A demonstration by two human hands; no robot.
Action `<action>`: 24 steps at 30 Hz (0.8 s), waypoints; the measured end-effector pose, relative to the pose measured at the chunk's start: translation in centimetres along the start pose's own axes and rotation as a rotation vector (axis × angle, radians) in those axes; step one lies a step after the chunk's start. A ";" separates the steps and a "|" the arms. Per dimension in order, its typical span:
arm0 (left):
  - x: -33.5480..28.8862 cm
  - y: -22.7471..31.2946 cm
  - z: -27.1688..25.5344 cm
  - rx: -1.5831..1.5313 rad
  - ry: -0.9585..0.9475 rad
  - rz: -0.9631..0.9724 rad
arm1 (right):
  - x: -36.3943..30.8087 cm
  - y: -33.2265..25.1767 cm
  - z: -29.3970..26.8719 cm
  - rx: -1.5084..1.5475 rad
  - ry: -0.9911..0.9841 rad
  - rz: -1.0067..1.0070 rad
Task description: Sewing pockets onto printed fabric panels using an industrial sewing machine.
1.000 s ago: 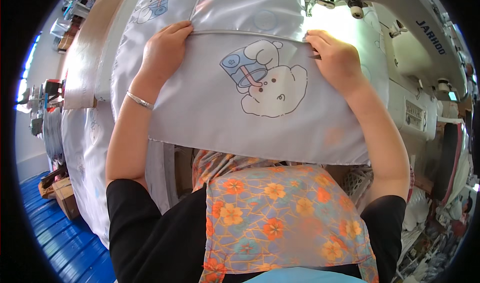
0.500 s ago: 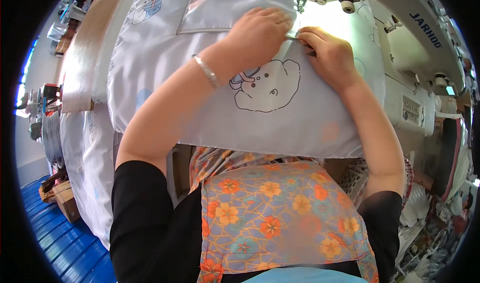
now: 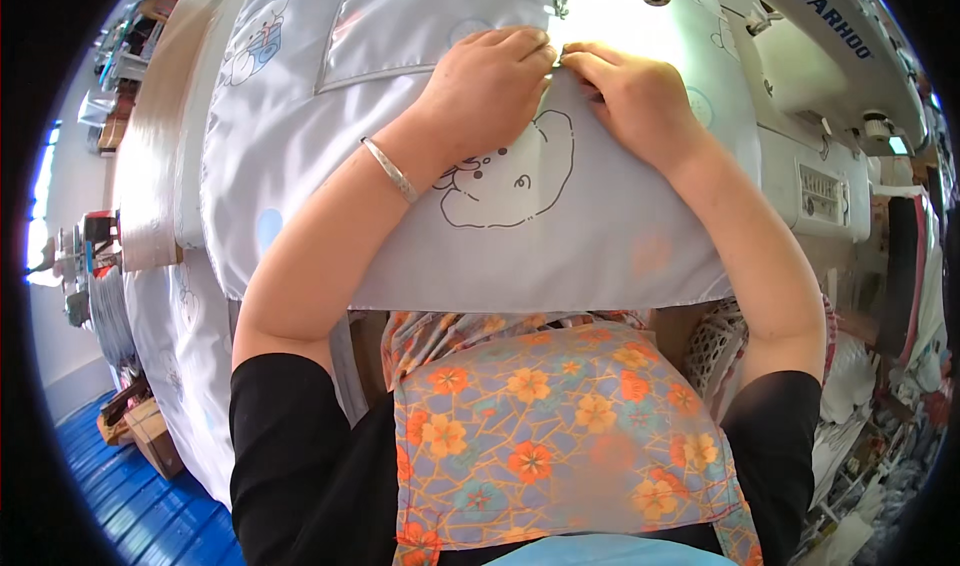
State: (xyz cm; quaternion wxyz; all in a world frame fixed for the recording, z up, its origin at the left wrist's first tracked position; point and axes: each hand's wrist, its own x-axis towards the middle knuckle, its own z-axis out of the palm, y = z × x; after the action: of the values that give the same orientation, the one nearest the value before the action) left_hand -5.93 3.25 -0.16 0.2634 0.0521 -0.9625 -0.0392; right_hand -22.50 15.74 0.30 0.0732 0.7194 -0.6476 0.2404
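Observation:
A shiny white cloth (image 3: 600, 266) printed with cartoon bears lies over the sewing machine bed, and both my hands are on it. My left hand (image 3: 490, 91) rests on the cloth with its fingers bent and pressed together at the edge of a sewn-on panel (image 3: 400, 36). Beside it, my right hand (image 3: 645, 101) pinches the cloth, thumb tucked under the fingers. Only a small gap separates the two sets of fingertips, just in front of the presser foot (image 3: 560, 4). What exactly lies under the fingertips is hidden.
The sewing machine's arm (image 3: 840, 36) extends along the upper right, its lamp lighting the cloth. A wooden board (image 3: 155, 166) runs along the left. Below it hang more white cloth (image 3: 185, 366) and a cardboard box (image 3: 155, 436). A white mesh basket (image 3: 715, 341) stands near my right elbow.
The whole view has shifted, so machine, cloth and hands appear further left. My left fingers have drawn in from lying flatter to more bent. The panel's edge slants more.

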 end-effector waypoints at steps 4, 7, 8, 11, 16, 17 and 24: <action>0.4 -0.8 0.3 -0.004 -0.005 0.014 | 0.5 0.7 0.2 -0.012 0.000 0.008; 1.0 -1.8 0.5 -0.040 0.021 0.055 | 1.0 1.1 0.4 -0.014 0.002 -0.002; 1.2 -2.1 0.5 -0.034 0.020 0.067 | 1.2 1.2 0.5 -0.011 0.008 -0.007; 1.7 -2.8 0.8 -0.046 0.038 0.078 | 1.7 1.6 0.7 -0.085 0.014 0.022; 2.6 -3.5 1.4 -0.007 0.063 0.087 | 2.2 2.7 0.9 -0.073 0.059 -0.017; 2.9 -3.5 1.7 -0.010 0.063 0.088 | 2.1 3.0 0.8 -0.069 0.058 -0.013; 3.6 -4.5 2.2 0.001 0.031 0.040 | 2.3 4.1 1.1 -0.060 0.099 0.001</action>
State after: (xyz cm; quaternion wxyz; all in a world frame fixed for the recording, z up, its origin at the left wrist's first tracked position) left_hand -9.81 -1.53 -0.69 0.2791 0.0338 -0.9591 -0.0328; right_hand -26.04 12.57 -0.48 0.1265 0.7036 -0.6505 0.2565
